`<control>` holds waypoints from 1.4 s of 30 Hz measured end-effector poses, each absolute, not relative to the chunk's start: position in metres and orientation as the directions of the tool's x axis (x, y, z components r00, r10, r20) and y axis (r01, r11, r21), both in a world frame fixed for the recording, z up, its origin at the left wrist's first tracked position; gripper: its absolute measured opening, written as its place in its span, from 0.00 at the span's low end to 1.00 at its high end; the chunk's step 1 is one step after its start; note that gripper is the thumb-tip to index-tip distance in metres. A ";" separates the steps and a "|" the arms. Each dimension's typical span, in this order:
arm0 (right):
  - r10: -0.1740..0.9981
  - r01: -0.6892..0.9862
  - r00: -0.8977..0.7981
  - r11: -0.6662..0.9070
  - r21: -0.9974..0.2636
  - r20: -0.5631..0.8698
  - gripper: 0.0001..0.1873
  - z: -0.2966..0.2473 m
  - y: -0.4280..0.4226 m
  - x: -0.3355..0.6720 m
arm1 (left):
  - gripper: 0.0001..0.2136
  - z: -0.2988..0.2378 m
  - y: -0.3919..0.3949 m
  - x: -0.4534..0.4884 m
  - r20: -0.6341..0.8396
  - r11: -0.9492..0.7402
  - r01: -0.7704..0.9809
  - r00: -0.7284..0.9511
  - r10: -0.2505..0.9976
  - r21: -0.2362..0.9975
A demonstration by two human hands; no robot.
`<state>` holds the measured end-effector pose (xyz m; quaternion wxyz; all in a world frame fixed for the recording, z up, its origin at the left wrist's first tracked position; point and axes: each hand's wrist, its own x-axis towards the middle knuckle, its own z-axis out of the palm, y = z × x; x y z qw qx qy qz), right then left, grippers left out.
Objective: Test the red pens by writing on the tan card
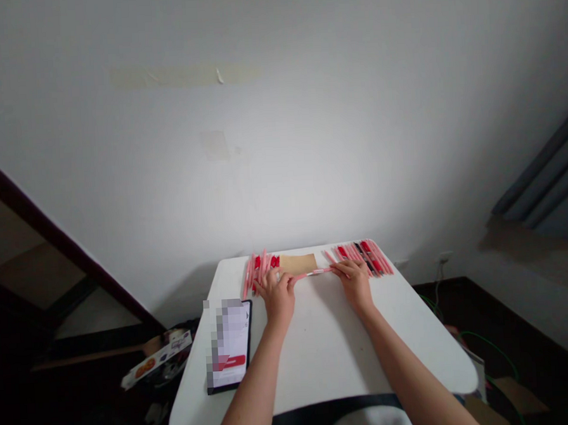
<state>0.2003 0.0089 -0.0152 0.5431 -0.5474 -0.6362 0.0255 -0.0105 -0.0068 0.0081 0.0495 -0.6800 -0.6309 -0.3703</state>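
A pink pen point(312, 274) lies stretched between both hands near the far edge of the white table point(320, 350). My left hand point(277, 295) is closed on its left end and my right hand point(355, 281) pinches its right end. A pile of pink and red pens point(256, 269) lies just beyond my left hand. Another row of pink and red pens point(367, 254) sits past my right hand. A small brown cardboard piece point(299, 263) rests between the two piles.
A tablet point(230, 351) with a lit screen lies on the table's left side. A printed box point(156, 359) sits on the dark floor to the left. A green cable point(486, 344) runs along the floor at right. A white wall stands right behind the table.
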 end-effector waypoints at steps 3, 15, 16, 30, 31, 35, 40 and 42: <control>0.720 0.679 0.207 0.381 -0.628 0.662 0.19 -0.016 0.010 0.202 | 0.06 0.007 -0.006 -0.011 0.563 -0.180 0.894 -0.094 0.821 0.411; 0.745 0.681 0.263 0.307 -0.664 0.614 0.23 -0.017 0.009 0.206 | 0.08 0.007 -0.007 -0.013 0.566 -0.142 0.897 -0.135 0.813 0.418; 0.751 0.680 0.264 0.300 -0.669 0.605 0.23 -0.016 0.009 0.205 | 0.08 0.007 -0.007 -0.012 0.564 -0.137 0.898 -0.138 0.814 0.417; 0.755 0.678 0.261 0.300 -0.671 0.601 0.26 -0.018 0.011 0.204 | 0.11 0.006 -0.013 -0.006 0.582 -0.004 0.947 -0.194 0.790 0.321; 0.758 0.675 0.262 0.299 -0.675 0.598 0.26 -0.017 0.010 0.204 | 0.11 0.007 -0.013 -0.005 0.585 0.010 0.952 -0.195 0.787 0.305; 0.762 0.668 0.260 0.302 -0.680 0.594 0.27 -0.015 0.009 0.203 | 0.13 0.006 -0.013 -0.004 0.593 0.068 0.967 -0.204 0.779 0.244; 0.766 0.669 0.248 0.307 -0.677 0.593 0.27 -0.013 0.009 0.203 | 0.12 0.003 -0.013 -0.002 0.555 0.093 0.977 -0.186 0.811 0.190; 0.764 0.674 0.247 0.307 -0.672 0.596 0.28 -0.013 0.010 0.203 | 0.12 0.002 -0.013 -0.002 0.539 0.103 0.977 -0.189 0.821 0.186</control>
